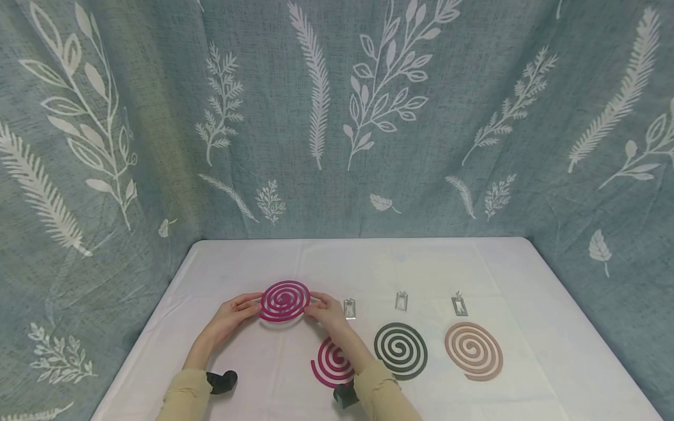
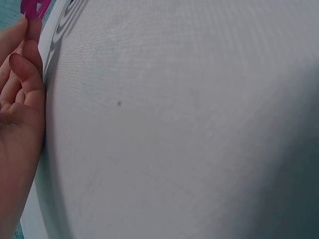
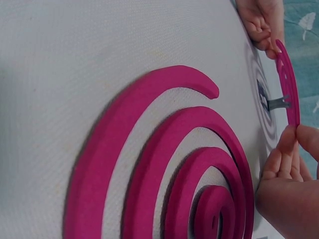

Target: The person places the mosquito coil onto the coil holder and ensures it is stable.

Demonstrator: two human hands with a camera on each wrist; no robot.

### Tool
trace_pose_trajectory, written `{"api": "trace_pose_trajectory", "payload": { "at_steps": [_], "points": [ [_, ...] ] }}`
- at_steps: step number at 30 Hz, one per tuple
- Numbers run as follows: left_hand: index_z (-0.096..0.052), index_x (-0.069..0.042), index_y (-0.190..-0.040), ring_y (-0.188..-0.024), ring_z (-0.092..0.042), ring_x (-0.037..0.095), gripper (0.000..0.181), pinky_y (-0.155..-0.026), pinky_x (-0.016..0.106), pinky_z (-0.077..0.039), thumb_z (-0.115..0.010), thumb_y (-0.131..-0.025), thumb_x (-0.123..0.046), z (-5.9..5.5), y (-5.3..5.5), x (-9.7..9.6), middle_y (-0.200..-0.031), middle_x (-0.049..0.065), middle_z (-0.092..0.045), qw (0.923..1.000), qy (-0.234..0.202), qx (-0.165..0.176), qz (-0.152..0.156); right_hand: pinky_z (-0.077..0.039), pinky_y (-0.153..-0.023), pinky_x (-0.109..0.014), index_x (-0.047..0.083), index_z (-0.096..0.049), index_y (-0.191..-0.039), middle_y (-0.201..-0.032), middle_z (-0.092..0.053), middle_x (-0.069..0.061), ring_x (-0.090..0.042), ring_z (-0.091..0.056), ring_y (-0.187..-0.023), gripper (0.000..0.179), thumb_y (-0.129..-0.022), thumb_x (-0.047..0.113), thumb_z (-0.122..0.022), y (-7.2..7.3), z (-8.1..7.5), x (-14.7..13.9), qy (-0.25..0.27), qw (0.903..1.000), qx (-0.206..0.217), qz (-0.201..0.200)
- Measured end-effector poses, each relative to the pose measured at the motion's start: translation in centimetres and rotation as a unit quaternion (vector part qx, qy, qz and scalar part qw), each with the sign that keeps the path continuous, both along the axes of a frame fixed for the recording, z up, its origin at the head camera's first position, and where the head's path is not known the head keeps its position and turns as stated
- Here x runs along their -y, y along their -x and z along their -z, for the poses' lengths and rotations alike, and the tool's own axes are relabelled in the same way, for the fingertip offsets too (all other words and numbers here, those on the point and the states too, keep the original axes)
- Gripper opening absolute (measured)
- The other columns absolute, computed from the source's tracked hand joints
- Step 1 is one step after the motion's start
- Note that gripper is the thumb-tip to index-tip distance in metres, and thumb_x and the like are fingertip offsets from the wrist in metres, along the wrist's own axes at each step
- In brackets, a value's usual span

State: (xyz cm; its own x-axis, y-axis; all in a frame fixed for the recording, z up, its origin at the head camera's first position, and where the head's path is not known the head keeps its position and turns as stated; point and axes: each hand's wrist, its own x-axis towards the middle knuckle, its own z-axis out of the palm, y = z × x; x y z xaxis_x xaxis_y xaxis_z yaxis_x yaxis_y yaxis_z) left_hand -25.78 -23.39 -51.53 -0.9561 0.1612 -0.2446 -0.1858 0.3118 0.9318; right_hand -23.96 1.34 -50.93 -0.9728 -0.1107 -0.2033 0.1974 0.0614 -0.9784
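Observation:
Both hands hold a magenta mosquito coil (image 1: 285, 300) level, just above the table. At its left rim, my left hand (image 1: 230, 316) pinches the edge between thumb and fingers; the left wrist view shows these fingertips on the coil at top left. Opposite, my right hand (image 1: 327, 314) pinches the right rim. A small metal coil stand (image 3: 277, 103) rises beneath the held coil, its forked tip at the coil's middle in the right wrist view. Another magenta coil (image 3: 179, 75) lies flat on the table, partly hidden under my right forearm in the head view.
To the right lie a dark green coil (image 1: 399, 349) and a brown coil (image 1: 472, 349). Behind the coils stand three metal stands, at left (image 1: 346, 310), middle (image 1: 397, 302) and right (image 1: 459, 305). A patterned blue-green curtain (image 1: 337, 199) borders the white table (image 1: 253, 257).

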Motion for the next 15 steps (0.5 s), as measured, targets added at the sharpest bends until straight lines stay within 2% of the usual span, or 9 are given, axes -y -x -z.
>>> {"api": "trace_pose_trajectory", "payload": {
  "at_steps": [5, 15],
  "points": [
    [-0.044, 0.0, -0.138, -0.092, -0.056, -0.009, 0.06, -0.082, 0.007, -0.045, -0.063, -0.091, -0.031, 0.1, 0.1, 0.1, -0.103, -0.007, -0.065, 1.0, 0.001, -0.002, 0.0, -0.049, -0.075, -0.026, -0.005, -0.05, -0.131, -0.08, -0.066, -0.005, -0.007, -0.054, -0.068, 0.048, -0.085, 0.005, -0.063, -0.1, -0.3, 0.0, 0.004, 1.0, -0.001, -0.001],
    [-0.044, 0.001, -0.137, -0.091, -0.056, -0.008, 0.059, -0.082, 0.008, -0.045, -0.063, -0.091, -0.03, -0.1, 0.0, 0.1, -0.1, -0.008, -0.065, 1.0, -0.001, -0.005, 0.001, -0.047, -0.071, -0.021, 0.002, -0.053, -0.131, -0.076, -0.065, 0.004, -0.005, -0.055, -0.069, 0.049, -0.084, 0.01, -0.066, 0.5, 0.7, -0.1, 0.005, 0.9999, 0.008, -0.004]
  ]
}}
